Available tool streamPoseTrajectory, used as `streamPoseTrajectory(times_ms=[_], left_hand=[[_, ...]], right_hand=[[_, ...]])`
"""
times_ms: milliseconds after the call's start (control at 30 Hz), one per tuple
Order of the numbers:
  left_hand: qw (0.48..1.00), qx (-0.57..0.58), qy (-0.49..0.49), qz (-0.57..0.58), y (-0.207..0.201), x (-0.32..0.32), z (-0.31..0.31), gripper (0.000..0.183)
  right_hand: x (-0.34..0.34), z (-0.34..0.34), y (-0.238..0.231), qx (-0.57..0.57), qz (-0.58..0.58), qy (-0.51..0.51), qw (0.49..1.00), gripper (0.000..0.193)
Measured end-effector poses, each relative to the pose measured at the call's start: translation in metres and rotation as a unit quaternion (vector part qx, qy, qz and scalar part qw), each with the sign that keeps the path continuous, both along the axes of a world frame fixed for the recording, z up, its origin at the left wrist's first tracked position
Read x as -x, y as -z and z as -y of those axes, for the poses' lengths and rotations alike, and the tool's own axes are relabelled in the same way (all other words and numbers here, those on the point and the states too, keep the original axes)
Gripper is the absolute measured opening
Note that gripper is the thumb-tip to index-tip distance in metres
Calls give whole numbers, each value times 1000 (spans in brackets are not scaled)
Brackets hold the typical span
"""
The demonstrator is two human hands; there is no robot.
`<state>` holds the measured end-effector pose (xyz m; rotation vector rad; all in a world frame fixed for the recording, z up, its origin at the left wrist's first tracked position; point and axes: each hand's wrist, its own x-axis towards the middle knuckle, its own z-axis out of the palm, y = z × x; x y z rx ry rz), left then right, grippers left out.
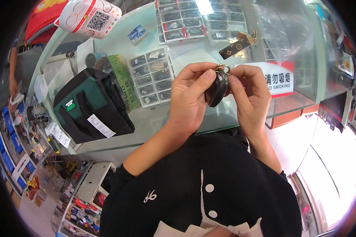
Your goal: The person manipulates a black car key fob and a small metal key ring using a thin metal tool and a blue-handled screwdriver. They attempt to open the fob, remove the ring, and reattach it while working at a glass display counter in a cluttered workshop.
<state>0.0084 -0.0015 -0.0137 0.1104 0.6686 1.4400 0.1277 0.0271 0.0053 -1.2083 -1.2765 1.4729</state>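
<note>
**Black key fob held up in both your hands**

The black key fob sits between your two hands, up above the glass bench. On the far left of the bench lies a dark green and black tool bag. Next to it is a clear tray of small black parts. Your left hand is closed around the left side of the fob, with the thumb pressed on its top. A small metal ring sticks up from the fob. Your right hand pinches the fob's right side, fingertips by the ring. Behind it lies a white and red sign.
</note>
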Motion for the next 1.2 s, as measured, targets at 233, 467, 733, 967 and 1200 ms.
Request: streamPoseTrajectory(times_ms=[233,467,733,967,1200], left_hand=[[1000,-5,9,2,-2,0,-2,15],[1000,20,0,-7,-2,-4,-2,13],[999,40,-9,-34,-3,-5,-2,13],[998,35,2,-50,0,-4,3,12],[995,25,5,-97,0,-4,0,12]], right_hand=[[-14,-10,-7,-65,135,-123,981,12],[-17,-10,-4,-95,157,-114,976,9],[-21,-9,-8,-110,165,-104,975,9],[-22,-6,-4,-100,214,-108,966,10],[-23,-8,-4,-132,204,-132,961,11]])
